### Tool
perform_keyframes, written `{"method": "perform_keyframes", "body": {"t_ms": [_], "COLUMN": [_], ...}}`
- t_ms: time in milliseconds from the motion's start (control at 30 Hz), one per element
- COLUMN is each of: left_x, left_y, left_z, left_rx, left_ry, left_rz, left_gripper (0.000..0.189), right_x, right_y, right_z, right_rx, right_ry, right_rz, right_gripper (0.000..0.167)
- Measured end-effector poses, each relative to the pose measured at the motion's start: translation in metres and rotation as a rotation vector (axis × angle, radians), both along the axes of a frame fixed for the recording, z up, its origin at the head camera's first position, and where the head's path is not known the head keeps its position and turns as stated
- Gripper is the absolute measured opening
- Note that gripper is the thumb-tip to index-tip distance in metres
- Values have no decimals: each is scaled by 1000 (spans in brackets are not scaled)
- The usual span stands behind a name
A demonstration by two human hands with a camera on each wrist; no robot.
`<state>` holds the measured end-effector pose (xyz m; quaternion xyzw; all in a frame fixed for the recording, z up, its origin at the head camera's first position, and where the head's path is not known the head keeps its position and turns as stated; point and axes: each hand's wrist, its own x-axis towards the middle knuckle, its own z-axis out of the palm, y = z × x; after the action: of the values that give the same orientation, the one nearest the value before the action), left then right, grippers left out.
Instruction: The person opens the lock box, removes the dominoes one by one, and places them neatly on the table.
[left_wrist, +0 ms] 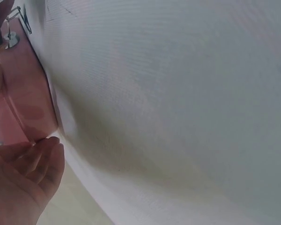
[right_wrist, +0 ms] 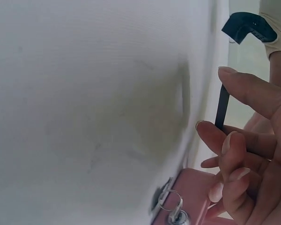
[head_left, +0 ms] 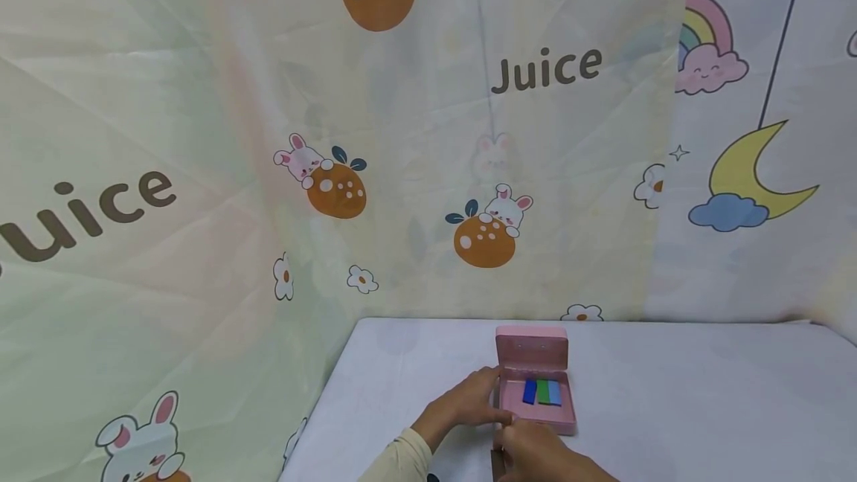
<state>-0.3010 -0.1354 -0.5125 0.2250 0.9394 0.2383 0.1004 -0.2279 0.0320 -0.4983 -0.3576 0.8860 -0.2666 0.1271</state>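
Note:
A pink metal box (head_left: 565, 419) lies on the table with its lid (head_left: 532, 352) raised. Inside it are a dark blue strip (head_left: 530, 391), a green strip (head_left: 543, 391) and a light blue strip (head_left: 554, 393). My left hand (head_left: 465, 400) holds the box by its left side, its fingers bent at the far corner and its thumb at the near end. At the box's near edge, my right hand (head_left: 545, 452) pinches a thin dark flat strip (right_wrist: 222, 108) between thumb and index finger, its other fingers curled.
Keys on a ring (right_wrist: 171, 201) hang from the lock (left_wrist: 11, 40) in the box's wall. White cloth covers the table (head_left: 669, 400). Behind and to the left hang printed curtains (head_left: 415, 132). A dark wrist camera (right_wrist: 248, 26) sits at the left sleeve.

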Motion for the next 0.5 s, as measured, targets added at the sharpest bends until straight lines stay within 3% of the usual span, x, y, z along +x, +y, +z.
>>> {"method": "perform_keyframes", "body": {"t_ms": [333,500], "left_x": [2,2], "left_y": [0,0], "left_z": [1,2], "left_rx": [-7,11], "left_ry": [15,16], "left_rz": [16,2], "left_gripper": [91,90], "right_x": [0,-2], "right_y": [-3,8], "right_z": [-9,-3], "right_rx": [7,-14], "right_ry": [38,-53], "right_rz": [7,14], "right_gripper": [24,30]}}
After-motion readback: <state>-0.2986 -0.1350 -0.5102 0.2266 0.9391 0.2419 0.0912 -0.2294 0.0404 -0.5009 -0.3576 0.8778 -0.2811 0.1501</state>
